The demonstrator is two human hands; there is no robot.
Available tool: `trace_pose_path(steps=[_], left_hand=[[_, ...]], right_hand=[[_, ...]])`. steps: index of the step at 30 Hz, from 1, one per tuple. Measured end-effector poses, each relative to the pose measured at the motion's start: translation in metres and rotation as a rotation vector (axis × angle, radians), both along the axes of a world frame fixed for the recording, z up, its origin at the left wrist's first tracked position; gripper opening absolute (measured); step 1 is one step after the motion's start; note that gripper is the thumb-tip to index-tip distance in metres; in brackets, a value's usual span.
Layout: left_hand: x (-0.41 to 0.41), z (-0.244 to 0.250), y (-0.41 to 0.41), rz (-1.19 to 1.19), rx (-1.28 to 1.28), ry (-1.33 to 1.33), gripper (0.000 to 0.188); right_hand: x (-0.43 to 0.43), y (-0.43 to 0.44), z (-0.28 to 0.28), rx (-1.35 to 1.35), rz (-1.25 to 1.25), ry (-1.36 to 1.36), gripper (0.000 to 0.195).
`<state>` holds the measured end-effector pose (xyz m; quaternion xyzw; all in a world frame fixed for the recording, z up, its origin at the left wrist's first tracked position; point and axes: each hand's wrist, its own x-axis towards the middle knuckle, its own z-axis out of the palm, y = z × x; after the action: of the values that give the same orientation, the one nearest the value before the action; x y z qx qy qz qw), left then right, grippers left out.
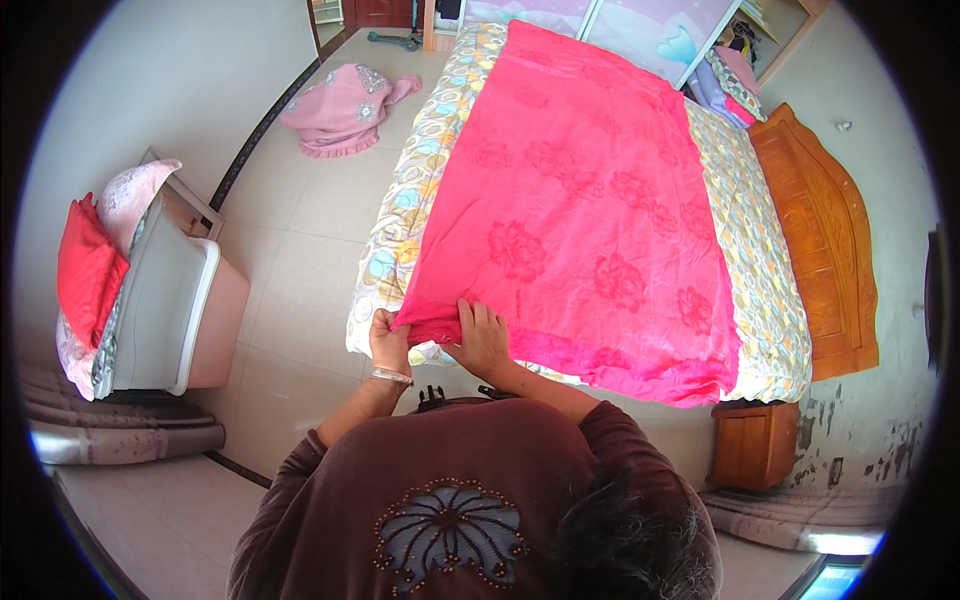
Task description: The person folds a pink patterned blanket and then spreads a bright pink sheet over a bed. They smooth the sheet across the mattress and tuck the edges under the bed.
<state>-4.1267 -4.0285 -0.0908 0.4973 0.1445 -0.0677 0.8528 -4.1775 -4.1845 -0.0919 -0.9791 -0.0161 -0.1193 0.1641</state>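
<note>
A bright pink sheet or quilt cover (pixel 577 187) with darker flower patterns lies spread over a bed. Beneath it, a quilt with a pattern of coloured circles (pixel 420 172) shows along both sides. My left hand (pixel 390 345), with a bangle at the wrist, pinches the near left corner of the pink cover. Just to its right, my right hand (pixel 481 337) lies on the cover's near edge, fingers bent over the fabric; its thumb is mostly hidden. Between the two hands the edge is bunched.
A carved wooden headboard (pixel 825 255) stands at the right, a wooden nightstand (pixel 754 442) below it. At the left is a storage bin (pixel 217 322) with cushions (pixel 90 270) beside it. A pink ruffled cloth (pixel 337 112) and a scooter (pixel 394 39) are on the tiled floor.
</note>
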Motion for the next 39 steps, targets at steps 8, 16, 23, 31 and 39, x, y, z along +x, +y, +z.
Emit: trace_pose_path(steps=[8, 16, 23, 31, 39], left_hand=[[0.002, -0.037, 0.015, -0.162, 0.077, -0.105, 0.027], [0.014, 0.026, 0.007, -0.255, 0.283, 0.045, 0.062], [0.041, -0.035, 0.011, -0.431, 0.308, 0.134, 0.058], [0.036, -0.050, 0.013, -0.365, -0.072, 0.291, 0.036], [0.032, -0.045, -0.002, -0.109, -0.026, 0.250, 0.041]], right_hand=[[0.015, -0.002, -0.033, 0.029, 0.109, -0.015, 0.034], [0.019, -0.006, -0.047, 0.037, 0.188, 0.007, 0.020], [0.015, 0.000, -0.038, -0.049, 0.282, 0.013, 0.015], [0.008, 0.007, -0.031, -0.055, 0.257, 0.000, 0.015], [-0.013, 0.004, -0.020, 0.146, 0.234, -0.054, 0.026]])
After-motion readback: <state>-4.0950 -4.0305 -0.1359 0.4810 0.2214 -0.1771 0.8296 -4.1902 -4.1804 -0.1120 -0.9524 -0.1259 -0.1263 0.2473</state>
